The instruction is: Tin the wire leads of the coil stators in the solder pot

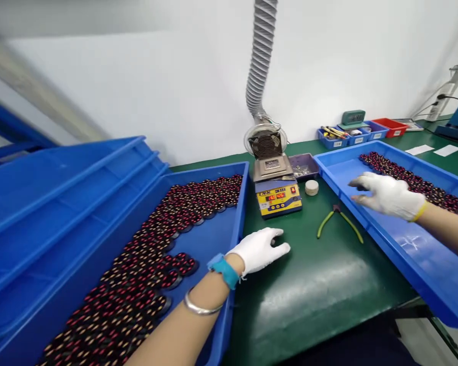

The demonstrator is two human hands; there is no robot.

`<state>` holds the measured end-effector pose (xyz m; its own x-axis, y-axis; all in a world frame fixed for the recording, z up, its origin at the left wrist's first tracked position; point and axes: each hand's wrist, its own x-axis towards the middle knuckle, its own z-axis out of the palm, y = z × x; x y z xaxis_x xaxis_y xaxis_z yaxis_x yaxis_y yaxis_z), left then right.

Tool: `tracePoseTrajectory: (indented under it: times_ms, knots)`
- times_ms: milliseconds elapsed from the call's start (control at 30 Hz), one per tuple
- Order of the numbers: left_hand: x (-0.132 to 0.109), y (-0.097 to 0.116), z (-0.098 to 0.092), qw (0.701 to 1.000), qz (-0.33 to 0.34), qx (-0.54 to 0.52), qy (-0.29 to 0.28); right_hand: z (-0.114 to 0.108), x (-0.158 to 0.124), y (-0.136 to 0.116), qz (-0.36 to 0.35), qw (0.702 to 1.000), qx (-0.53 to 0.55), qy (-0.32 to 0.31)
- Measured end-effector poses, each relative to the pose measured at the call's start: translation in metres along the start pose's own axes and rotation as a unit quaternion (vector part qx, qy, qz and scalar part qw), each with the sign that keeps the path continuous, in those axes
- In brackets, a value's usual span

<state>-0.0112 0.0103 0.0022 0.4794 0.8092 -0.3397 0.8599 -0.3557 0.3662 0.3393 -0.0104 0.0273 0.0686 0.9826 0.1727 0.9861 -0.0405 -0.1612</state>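
My left hand (260,249), in a white glove, rests over the right rim of a blue tray (234,223), its fingers loosely apart above the green mat (313,284); it holds nothing. That tray is filled with several small dark round parts with red windings (152,254). My right hand (387,195), also gloved, hovers with fingers spread over the bare floor of a second blue tray (400,244) at the right. A row of the same dark parts (412,180) lies along that tray's far side.
A yellow soldering station (278,197) with a fan and a grey flexible duct (260,56) stands between the trays. Green-handled cutters (338,219) and a small round tin (312,187) lie on the mat. Stacked blue trays (57,203) lean at left; small bins (361,133) sit at the back.
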Motion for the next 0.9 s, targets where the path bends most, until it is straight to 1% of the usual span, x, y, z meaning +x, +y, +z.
tracePoseTrajectory:
  times_ms: [33, 100, 133, 200, 233, 300, 367, 467, 600, 667, 767, 900]
  knots:
    - [0.001, -0.001, 0.001, 1.0, 0.0, -0.001, 0.001, 0.005, 0.01, -0.025, -0.067, 0.998, -0.003, 0.011]
    - [0.002, -0.002, 0.003, 1.0, 0.002, -0.001, 0.004, 0.017, 0.033, -0.07, -0.153, 0.988, -0.002, 0.023]
    - [0.002, -0.002, 0.004, 1.0, 0.005, -0.001, 0.006, 0.024, 0.046, -0.089, -0.166, 0.986, 0.009, 0.026]
    - [0.003, -0.002, 0.005, 1.0, 0.013, -0.001, 0.008, 0.037, 0.069, -0.117, -0.166, 0.985, 0.018, 0.03]
    - [0.003, -0.003, 0.005, 1.0, 0.018, -0.001, 0.009, 0.044, 0.078, -0.127, -0.166, 0.985, 0.019, 0.033]
    - [0.004, -0.004, 0.006, 1.0, 0.026, -0.002, 0.011, 0.054, 0.089, -0.139, -0.168, 0.985, 0.018, 0.038]
    - [0.005, -0.005, 0.007, 0.999, 0.03, -0.006, 0.016, 0.061, 0.092, -0.142, -0.169, 0.985, 0.021, 0.04]
    - [0.006, -0.006, 0.008, 0.999, 0.03, -0.012, 0.021, 0.064, 0.09, -0.138, -0.16, 0.986, 0.037, 0.034]
    - [0.005, -0.005, 0.009, 0.999, 0.034, -0.018, 0.022, 0.064, 0.093, -0.128, -0.113, 0.989, 0.084, 0.033]
    - [0.005, -0.005, 0.008, 0.999, 0.037, -0.02, 0.021, 0.063, 0.103, -0.122, -0.074, 0.989, 0.12, 0.046]
    - [0.005, -0.005, 0.008, 0.999, 0.036, -0.023, 0.022, 0.058, 0.126, -0.112, -0.022, 0.984, 0.168, 0.055]
    - [0.006, -0.007, 0.008, 0.999, 0.031, -0.031, 0.029, 0.049, 0.159, -0.103, 0.019, 0.979, 0.195, 0.049]
